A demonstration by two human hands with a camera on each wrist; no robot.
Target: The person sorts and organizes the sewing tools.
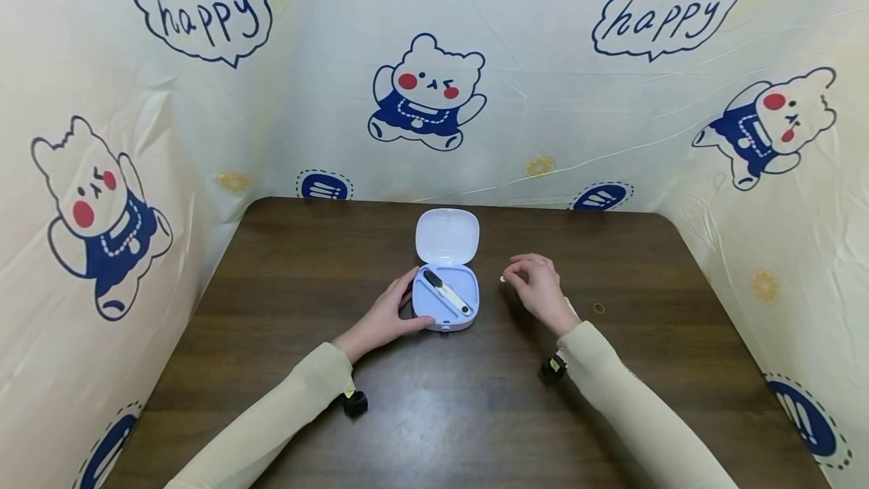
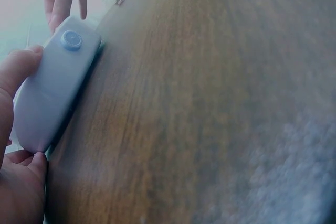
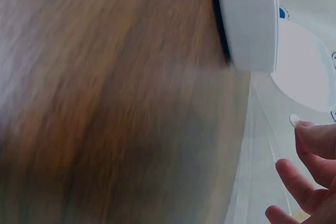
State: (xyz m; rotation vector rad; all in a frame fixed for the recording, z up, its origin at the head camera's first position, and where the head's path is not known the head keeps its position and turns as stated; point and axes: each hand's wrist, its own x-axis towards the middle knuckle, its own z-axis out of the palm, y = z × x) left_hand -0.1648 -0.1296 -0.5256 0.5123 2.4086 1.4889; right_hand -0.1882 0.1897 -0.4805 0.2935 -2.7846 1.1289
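A light blue case [image 1: 444, 315] stands on the table with its clear lid [image 1: 447, 236] raised. Inside it lies a slim white tool [image 1: 448, 293] with a black end, set diagonally. My left hand [image 1: 390, 312] holds the case by its left side, thumb at the front corner and fingers around the back left. In the left wrist view the front of the case [image 2: 60, 87] shows a round button [image 2: 71, 40]. To the right of the case, my right hand [image 1: 539, 289] pinches a small white disc [image 3: 294, 120] between thumb and index finger, apart from the case.
A small thin golden ring [image 1: 599, 308] lies on the brown wooden table [image 1: 421, 429], right of my right hand. Printed cloth [image 1: 516, 119] with cartoon bears rises behind the table and along both sides.
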